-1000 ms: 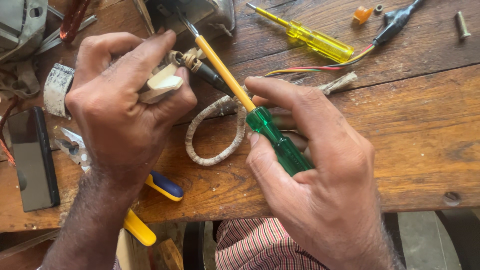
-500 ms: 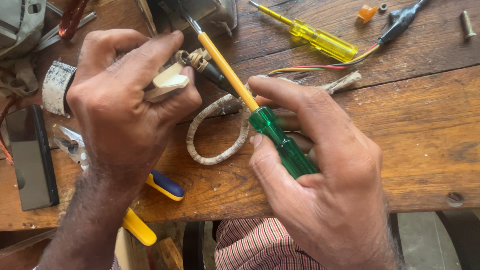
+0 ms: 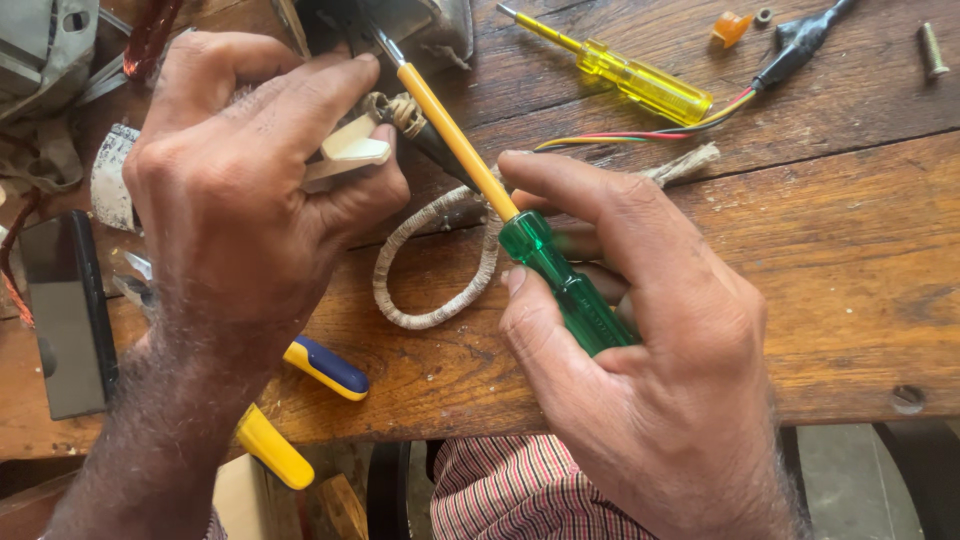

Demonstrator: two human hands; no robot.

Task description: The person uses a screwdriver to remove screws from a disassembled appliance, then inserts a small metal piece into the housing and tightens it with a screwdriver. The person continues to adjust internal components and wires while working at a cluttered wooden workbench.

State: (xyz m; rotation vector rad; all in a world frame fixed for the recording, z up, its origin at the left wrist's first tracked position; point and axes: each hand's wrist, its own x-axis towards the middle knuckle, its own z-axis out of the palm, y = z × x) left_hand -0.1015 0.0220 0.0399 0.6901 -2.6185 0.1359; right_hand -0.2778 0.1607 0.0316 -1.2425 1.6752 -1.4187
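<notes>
Wooden worktop (image 3: 850,260) underneath everything, worn and grooved, its near edge running across below the hands. Left hand (image 3: 240,200) curled shut on a small cream plastic part (image 3: 350,155), thumb and forefinger pinching it just above the boards near the worktop's far left. Right hand (image 3: 650,350) wrapped closed round the green handle of a screwdriver (image 3: 520,235), yellow shank angled up and left, tip apparently meeting the wire-bound fitting (image 3: 400,108) beside the cream part, though the contact point hidden by the fingers. Cloth-covered cord (image 3: 440,270) looped on the boards between the two hands, touching neither clearly. Dark flat device (image 3: 65,310) at the left edge; pliers with yellow and blue grips (image 3: 310,385) poking out beneath the left wrist. Second screwdriver, clear yellow (image 3: 620,75), lying idle at the far side, with red, yellow and green wires (image 3: 640,135) trailing from a black clip (image 3: 795,45) beside it. Small orange piece (image 3: 732,27) and a metal pin (image 3: 932,50) farther off. Step in hand, judging by the pose: working a screw or terminal on the held part. Next move likely calling for steady pressure along the shank and a firm left-hand pinch, lest the tip slip.
</notes>
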